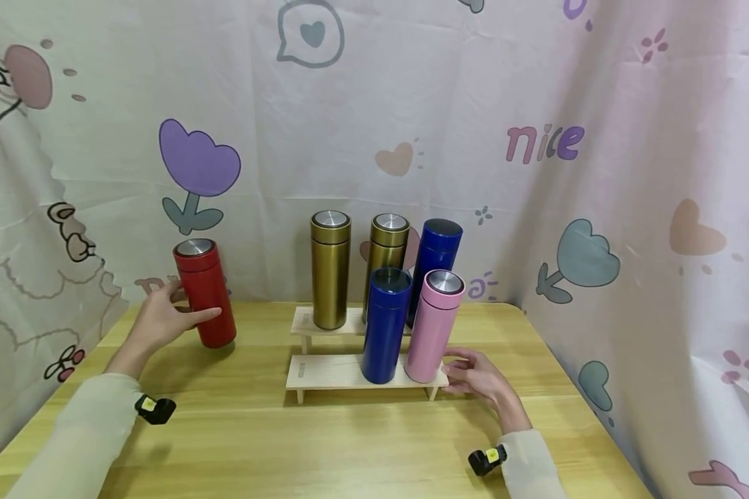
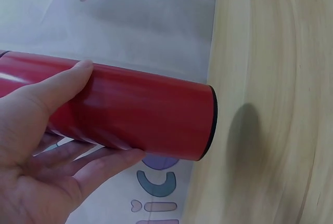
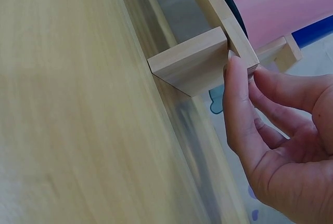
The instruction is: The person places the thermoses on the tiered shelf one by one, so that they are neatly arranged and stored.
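My left hand (image 1: 165,315) grips a red thermos bottle (image 1: 209,294) with a silver lid, tilted a little, at the table's left. In the left wrist view a shadow lies apart from the bottle's black base, so it hangs just above the tabletop. My right hand (image 3: 281,125) pinches the right end of the lower board of a wooden two-tier stand (image 1: 331,373) between thumb and finger. On that lower board stand a blue bottle (image 1: 385,333) and a pink bottle (image 1: 435,326). Behind them, two gold bottles (image 1: 331,277) and another blue bottle (image 1: 442,239) stand on the upper board.
The stand rests on a wood-grain table (image 1: 274,443). A printed curtain (image 1: 374,90) hangs behind the table and along both sides. Each wrist wears a small black camera (image 1: 156,409).
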{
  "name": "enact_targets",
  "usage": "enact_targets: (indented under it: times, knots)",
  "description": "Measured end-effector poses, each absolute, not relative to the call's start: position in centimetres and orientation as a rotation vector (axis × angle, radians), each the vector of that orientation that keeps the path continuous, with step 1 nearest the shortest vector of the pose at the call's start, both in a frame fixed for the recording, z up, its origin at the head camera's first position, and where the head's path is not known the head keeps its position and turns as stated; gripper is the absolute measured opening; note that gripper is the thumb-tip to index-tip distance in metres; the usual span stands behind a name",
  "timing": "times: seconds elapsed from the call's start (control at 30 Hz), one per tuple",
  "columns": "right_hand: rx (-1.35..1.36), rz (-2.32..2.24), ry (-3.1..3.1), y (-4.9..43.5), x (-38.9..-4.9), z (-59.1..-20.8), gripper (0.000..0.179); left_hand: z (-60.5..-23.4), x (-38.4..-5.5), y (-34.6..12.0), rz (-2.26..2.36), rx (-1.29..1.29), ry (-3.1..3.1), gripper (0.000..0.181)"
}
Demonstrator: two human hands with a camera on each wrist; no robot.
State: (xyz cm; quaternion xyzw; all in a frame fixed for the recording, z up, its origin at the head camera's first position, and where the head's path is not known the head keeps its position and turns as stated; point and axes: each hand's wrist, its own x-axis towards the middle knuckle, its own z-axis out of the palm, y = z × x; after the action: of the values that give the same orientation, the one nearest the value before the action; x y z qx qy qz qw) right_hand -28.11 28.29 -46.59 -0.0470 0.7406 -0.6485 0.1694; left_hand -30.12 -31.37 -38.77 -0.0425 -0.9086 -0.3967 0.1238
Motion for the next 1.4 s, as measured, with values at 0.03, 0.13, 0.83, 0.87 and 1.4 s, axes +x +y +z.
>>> enact_targets:
  times: [0.03,0.13,0.83,0.87,1.4]
  knots:
    - [-0.138,-1.842,2.103,28.2,-28.1,-46.6,0.056,-38.8,-30.0,-31.4,-1.163,-0.124,-2.651,0.090]
    - [-0.131,-1.836,2.102,28.2,-28.1,-46.6,0.056,-38.8,-29.7,-31.2,-1.177,-0.122,-2.655,0.090]
    - [-0.160,-1.784,2.142,28.4,-28.0,-46.4,0.057,-38.8,-27.6,-28.9,-1.255,-0.169,-2.661,0.092]
    - [-0.154,-1.782,2.145,28.4,-28.0,-46.5,0.057,-38.9,-27.5,-28.8,-1.260,-0.171,-2.661,0.092]
    - [-0.144,-1.791,2.146,28.2,-28.0,-46.2,0.057,-37.8,-26.6,-27.8,-1.297,-0.198,-2.657,0.089]
